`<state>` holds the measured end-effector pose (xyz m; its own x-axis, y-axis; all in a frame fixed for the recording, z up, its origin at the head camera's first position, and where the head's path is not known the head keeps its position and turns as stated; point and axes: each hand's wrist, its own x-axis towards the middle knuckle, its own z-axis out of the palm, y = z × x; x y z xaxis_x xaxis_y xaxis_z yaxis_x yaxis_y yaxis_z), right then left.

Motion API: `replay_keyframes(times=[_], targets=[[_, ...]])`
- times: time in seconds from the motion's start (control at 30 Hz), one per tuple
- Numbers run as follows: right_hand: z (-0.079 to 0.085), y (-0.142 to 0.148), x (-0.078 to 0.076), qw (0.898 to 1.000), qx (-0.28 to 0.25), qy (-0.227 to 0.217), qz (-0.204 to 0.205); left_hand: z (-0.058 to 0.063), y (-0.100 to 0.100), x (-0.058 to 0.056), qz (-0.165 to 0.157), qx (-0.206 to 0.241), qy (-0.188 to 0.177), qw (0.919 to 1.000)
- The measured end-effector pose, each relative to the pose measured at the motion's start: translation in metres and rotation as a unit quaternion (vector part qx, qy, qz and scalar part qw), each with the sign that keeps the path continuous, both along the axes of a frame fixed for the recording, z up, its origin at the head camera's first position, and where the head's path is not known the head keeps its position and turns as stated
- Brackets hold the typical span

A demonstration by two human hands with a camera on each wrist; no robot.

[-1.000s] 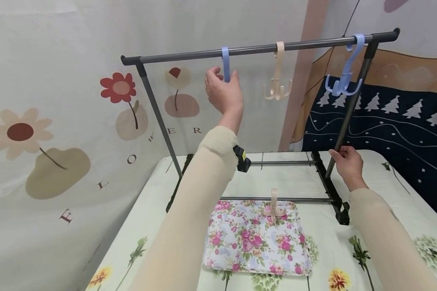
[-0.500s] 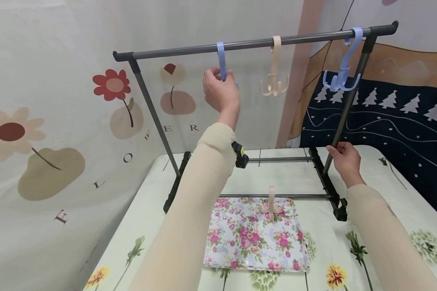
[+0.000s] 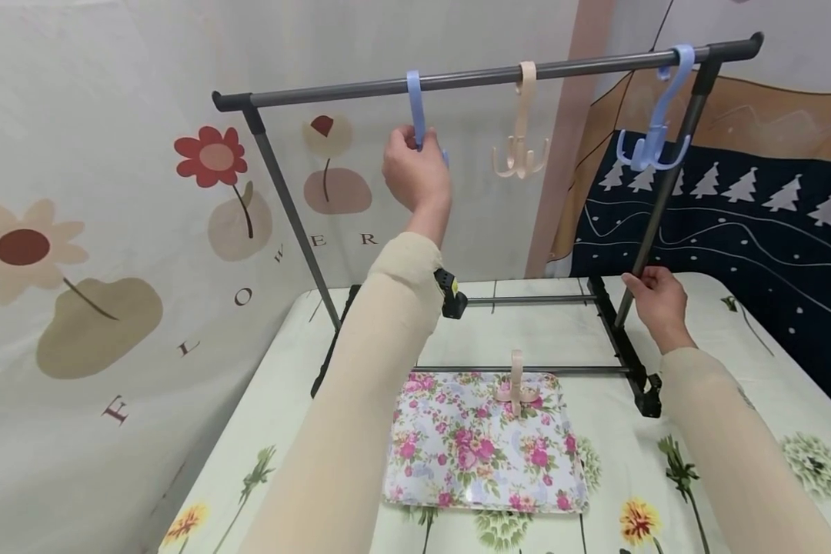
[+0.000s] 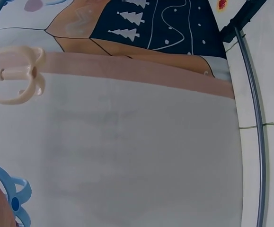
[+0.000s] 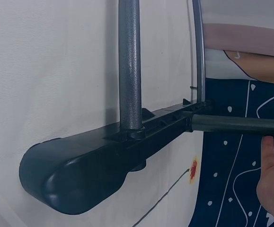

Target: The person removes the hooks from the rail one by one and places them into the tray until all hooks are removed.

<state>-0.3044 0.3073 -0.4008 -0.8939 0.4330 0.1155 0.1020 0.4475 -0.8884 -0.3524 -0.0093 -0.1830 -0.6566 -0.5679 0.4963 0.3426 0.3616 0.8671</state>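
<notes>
My left hand [image 3: 418, 173] is raised to the rack's top bar [image 3: 360, 91] and holds the lower part of a blue multi-prong hook [image 3: 415, 104] hanging there. That hook's prongs [image 4: 16, 194] show beside the hand in the left wrist view; the hand covers most of them in the head view. To its right on the bar hang a beige hook [image 3: 522, 146] and, near the end, another blue hook [image 3: 652, 142]. Low on the rack's right upright [image 3: 654, 215], my right hand [image 3: 659, 308] grips the pole between thumb and fingers.
The rack's black foot [image 3: 644, 396] stands on a flower-printed table cover [image 3: 727, 462]. In front of its lower crossbar [image 3: 582, 370] lies a floral-patterned rectangle [image 3: 481, 454], with a beige hook [image 3: 516, 385] on top. A printed curtain [image 3: 97, 154] hangs behind.
My left fingers have closed in on the blue hook, which now tilts slightly, and one of its prongs shows right of the hand. The right hand stays on the upright. The head view has shifted slightly.
</notes>
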Motion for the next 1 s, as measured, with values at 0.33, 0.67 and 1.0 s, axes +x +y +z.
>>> replay_keyframes(times=[0.33, 0.67, 1.0], targets=[[-0.002, 0.002, -0.001, 1.0, 0.011, -0.004, 0.003, 0.025, -0.008, 0.003, 0.009, -0.033, -0.014, 0.9993], [0.0, 0.004, 0.0, 1.0, 0.013, -0.005, 0.002, 0.038, -0.012, 0.011, -0.021, -0.007, -0.009, 0.9997], [-0.003, 0.008, -0.002, 1.0, 0.015, -0.013, -0.003, 0.022, -0.021, 0.021, -0.06, -0.001, -0.02, 0.998]])
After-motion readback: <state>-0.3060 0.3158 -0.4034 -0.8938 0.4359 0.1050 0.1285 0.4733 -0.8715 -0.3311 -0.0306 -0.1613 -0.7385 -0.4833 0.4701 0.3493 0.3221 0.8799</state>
